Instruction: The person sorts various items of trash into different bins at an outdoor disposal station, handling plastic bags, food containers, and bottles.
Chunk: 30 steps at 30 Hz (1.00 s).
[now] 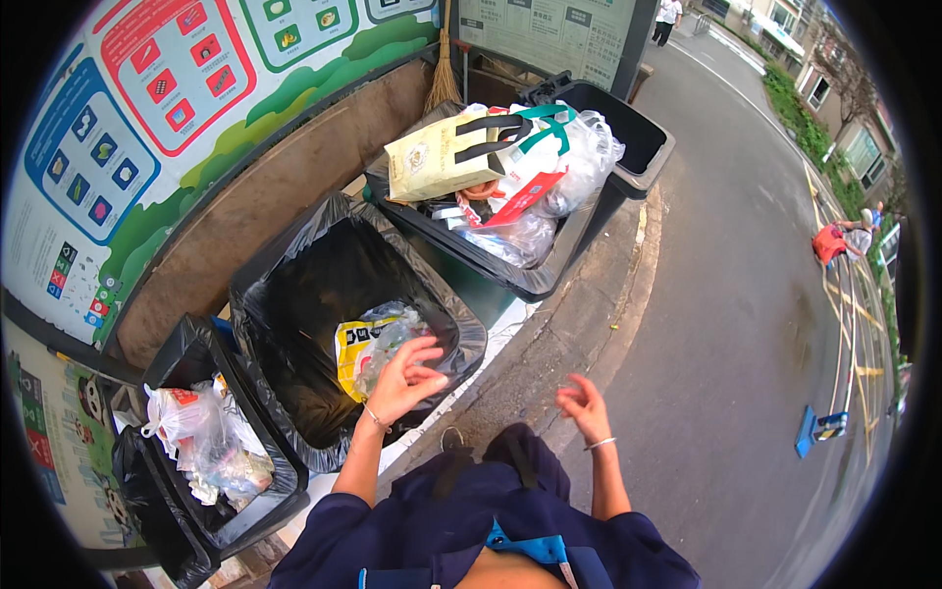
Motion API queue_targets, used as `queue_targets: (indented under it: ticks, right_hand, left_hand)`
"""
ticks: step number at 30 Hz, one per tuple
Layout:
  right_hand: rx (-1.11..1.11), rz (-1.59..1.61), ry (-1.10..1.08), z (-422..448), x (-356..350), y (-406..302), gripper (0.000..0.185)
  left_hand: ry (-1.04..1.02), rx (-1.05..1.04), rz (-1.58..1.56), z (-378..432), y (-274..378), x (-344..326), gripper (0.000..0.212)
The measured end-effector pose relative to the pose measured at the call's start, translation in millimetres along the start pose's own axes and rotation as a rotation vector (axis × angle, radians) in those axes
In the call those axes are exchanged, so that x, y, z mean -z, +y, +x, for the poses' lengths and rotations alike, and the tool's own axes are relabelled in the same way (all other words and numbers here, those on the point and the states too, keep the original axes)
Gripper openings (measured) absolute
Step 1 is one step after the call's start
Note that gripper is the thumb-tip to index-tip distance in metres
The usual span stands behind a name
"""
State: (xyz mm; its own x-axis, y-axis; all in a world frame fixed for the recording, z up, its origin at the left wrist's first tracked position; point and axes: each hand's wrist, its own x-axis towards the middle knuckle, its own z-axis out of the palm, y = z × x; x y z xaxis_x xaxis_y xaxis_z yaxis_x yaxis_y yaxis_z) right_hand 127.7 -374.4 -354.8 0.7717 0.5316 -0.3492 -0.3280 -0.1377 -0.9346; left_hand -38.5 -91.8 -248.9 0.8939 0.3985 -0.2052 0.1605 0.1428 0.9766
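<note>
My left hand (406, 379) is empty, its fingers apart, over the near edge of a black-lined trash bin (294, 294). Beneath and beyond it, a yellow and white plastic bag (357, 353) and clear plastic lie inside that bin. My right hand (585, 408) hangs with fingers loosely curled and apart over the pavement, holding nothing. Farther up stands a full bin (541, 283) heaped with a cream paper bag (434, 158) with black handles, a red and white bag (526, 199) and clear plastic bags (589, 154). At lower left, another lined bin (283, 482) holds white and clear plastic bags (206, 434).
Behind the bins runs a low brown wall (294, 169) under illustrated sign panels (169, 81). A straw broom (443, 73) leans in the corner. An open dark bin (647, 154) stands behind the full one. A curb edges the road at right, where people (857, 239) and a blue object (807, 431) are.
</note>
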Motion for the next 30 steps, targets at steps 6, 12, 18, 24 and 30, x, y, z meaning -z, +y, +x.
queue_targets:
  ticks: [6,12,18,24,30]
  right_hand:
    - [0.352,-0.143,0.222,144.5,46.3,-112.8,0.070]
    - [0.698,-0.487,0.292,271.6,53.4,-239.8,0.102]
    - [0.939,-0.766,0.078,371.1,54.1,-263.9,0.109]
    - [0.973,-0.717,-0.052,359.6,23.0,-190.5,0.010]
    - [0.432,-0.101,0.001,395.8,59.2,-136.4,0.022]
  left_hand:
    - [0.247,-0.152,0.092,101.9,29.2,-8.4,0.074]
    - [0.633,-0.337,0.639,225.7,64.0,-27.8,0.098]
    - [0.873,-0.177,1.041,303.8,107.4,-51.9,0.091]
    - [0.902,0.147,1.202,306.4,112.4,-43.3,0.038]
    - [1.229,-0.039,0.908,296.7,116.0,22.3,0.033]
